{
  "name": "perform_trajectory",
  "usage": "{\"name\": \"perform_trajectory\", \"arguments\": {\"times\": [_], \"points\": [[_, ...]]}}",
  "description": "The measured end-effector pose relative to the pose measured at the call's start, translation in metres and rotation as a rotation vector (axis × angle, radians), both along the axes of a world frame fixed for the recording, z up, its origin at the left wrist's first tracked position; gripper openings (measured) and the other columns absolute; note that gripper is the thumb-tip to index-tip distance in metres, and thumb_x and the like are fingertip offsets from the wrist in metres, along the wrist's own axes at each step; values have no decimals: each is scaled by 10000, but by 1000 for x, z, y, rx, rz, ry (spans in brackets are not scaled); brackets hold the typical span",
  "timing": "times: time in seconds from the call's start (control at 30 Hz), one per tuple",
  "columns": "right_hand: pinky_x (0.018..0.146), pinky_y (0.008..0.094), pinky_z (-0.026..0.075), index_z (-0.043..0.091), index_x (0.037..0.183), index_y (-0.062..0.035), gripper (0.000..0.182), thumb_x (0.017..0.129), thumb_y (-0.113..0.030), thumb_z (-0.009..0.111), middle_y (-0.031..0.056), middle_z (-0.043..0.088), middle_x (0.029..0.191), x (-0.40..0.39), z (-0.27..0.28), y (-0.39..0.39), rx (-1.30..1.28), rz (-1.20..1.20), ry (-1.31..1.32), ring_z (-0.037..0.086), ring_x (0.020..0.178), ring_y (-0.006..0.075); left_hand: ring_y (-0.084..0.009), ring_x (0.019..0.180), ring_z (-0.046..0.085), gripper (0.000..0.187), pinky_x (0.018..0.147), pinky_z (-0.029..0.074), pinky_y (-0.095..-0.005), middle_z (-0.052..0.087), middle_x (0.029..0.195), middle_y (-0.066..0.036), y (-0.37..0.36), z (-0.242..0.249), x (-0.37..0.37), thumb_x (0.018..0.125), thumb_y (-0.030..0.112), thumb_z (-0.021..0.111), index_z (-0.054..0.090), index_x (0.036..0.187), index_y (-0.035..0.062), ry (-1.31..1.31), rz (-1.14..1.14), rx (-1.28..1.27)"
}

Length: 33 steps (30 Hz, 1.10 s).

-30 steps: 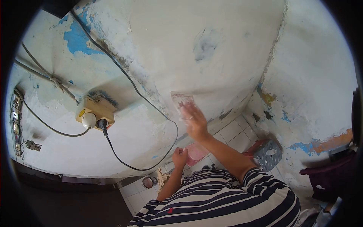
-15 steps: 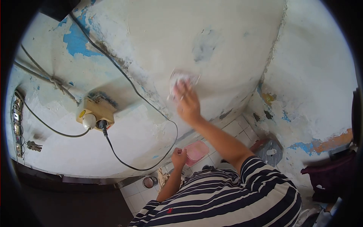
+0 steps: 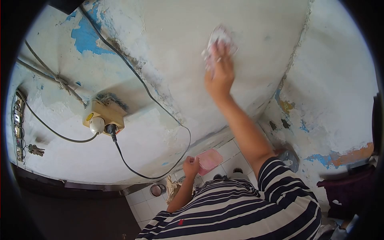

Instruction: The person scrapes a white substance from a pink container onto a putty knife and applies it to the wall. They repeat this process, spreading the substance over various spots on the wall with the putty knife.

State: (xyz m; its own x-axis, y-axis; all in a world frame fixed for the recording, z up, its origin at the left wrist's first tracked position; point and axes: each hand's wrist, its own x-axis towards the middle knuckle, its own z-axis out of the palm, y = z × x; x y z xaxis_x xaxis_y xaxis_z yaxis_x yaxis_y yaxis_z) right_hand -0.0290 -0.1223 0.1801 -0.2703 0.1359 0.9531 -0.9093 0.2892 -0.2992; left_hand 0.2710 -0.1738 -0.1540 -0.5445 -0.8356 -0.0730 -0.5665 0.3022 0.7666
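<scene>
My right hand (image 3: 219,72) is raised to the wall (image 3: 180,52), its fingers pressed over a flat putty scraper (image 3: 221,36) smeared with white paste. The scraper lies against the pale grey plaster; motion blurs it and the fingertips. Lower down, my left hand (image 3: 191,166) is closed at the near left edge of a pink rectangular plastic tub (image 3: 211,161), holding it above the tiled floor. A thin pale layer shows on the tub's inside.
A cream socket box (image 3: 105,114) with plugs sits on the wall at left, and a black cable (image 3: 148,90) loops from it. Keys (image 3: 36,150) hang farther left. An open round can (image 3: 155,190) stands on the floor tiles. Dark purple cloth (image 3: 346,190) hangs at right.
My right hand has slid the scraper up and to the right along the wall, over the dark grey patch seen before. My left hand and the tub have barely moved.
</scene>
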Motion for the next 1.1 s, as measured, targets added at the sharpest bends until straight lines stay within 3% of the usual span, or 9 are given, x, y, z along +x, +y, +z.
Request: {"name": "perform_trajectory", "arguments": {"times": [0.27, 0.3, 0.43, 0.5, 0.57, 0.7, 0.87, 0.97, 1.1], "points": [[1065, 502, 462, 629, 1357, -26, 438, 920, -14, 619, 231, 571, 1452, 135, -140, 7, 248, 362, -188, 549, 1343, 438, -350, 741, 719, 289, 694, 557, -440, 724, 791, -176, -2, 4, -11, 792, 292, 757, 680, 855, 21, 0, -8, -39], [1081, 483, 460, 613, 1362, 7, 449, 913, 23, 603, 247, 551, 1473, 134, -142, 20, 281, 473, -218, 544, 1357, 430, -350, 741, 719, 289, 694, 557, -440, 724, 791, -176, -2, 7, -12, 792, 292, 757, 680, 855, 21, 5, -10, -45], [1140, 442, 430, 546, 1442, 32, 508, 938, 89, 515, 243, 495, 1533, 86, -73, 51, -121, 567, -161, 497, 1418, 377, -334, 752, 728, 280, 701, 559, -422, 730, 792, -169, -1, 14, -10, 805, 286, 761, 682, 863, 23, -8, -7, -13], [1139, 497, 420, 606, 1385, 12, 512, 881, 78, 541, 286, 537, 1469, 50, 3, 53, -210, 243, -83, 495, 1393, 461, -341, 738, 722, 279, 682, 557, -427, 723, 784, -174, 3, 10, -3, 792, 282, 761, 681, 852, 22, -10, -4, 6], [1113, 515, 437, 606, 1391, -10, 501, 896, 52, 555, 280, 525, 1478, 10, 31, 40, -152, 94, 11, 491, 1383, 485, -342, 739, 723, 280, 680, 556, -426, 725, 783, -172, 2, 3, -1, 794, 286, 761, 683, 851, 23, 4, -10, -13], [1107, 537, 436, 589, 1412, -41, 514, 902, 14, 598, 256, 528, 1476, 29, -8, -11, 36, 39, -73, 498, 1364, 495, -313, 723, 724, 266, 691, 554, -414, 730, 775, -154, 3, 3, -1, 821, 287, 760, 677, 857, 36, -9, -19, -17], [1139, 544, 416, 601, 1386, -26, 473, 915, 13, 583, 249, 548, 1458, 111, -138, -16, 248, 270, -174, 509, 1353, 497, -355, 751, 723, 291, 692, 556, -441, 727, 795, -179, 5, -2, -4, 786, 289, 764, 683, 859, 19, -15, -18, -13], [1129, 529, 436, 588, 1393, 12, 475, 919, 43, 566, 254, 572, 1441, 126, -146, 28, 230, 501, -224, 552, 1330, 467, -360, 756, 722, 297, 702, 558, -447, 729, 798, -177, 7, -1, -3, 784, 298, 764, 684, 865, 24, 8, -22, -11], [1042, 404, 515, 534, 1415, 92, 450, 967, 65, 498, 268, 542, 1478, 57, -91, 69, -141, 484, -146, 580, 1333, 382, -360, 753, 721, 297, 708, 559, -449, 727, 800, -179, 11, 1, 4, 785, 306, 762, 686, 867, 30, -25, -14, 3]]}}
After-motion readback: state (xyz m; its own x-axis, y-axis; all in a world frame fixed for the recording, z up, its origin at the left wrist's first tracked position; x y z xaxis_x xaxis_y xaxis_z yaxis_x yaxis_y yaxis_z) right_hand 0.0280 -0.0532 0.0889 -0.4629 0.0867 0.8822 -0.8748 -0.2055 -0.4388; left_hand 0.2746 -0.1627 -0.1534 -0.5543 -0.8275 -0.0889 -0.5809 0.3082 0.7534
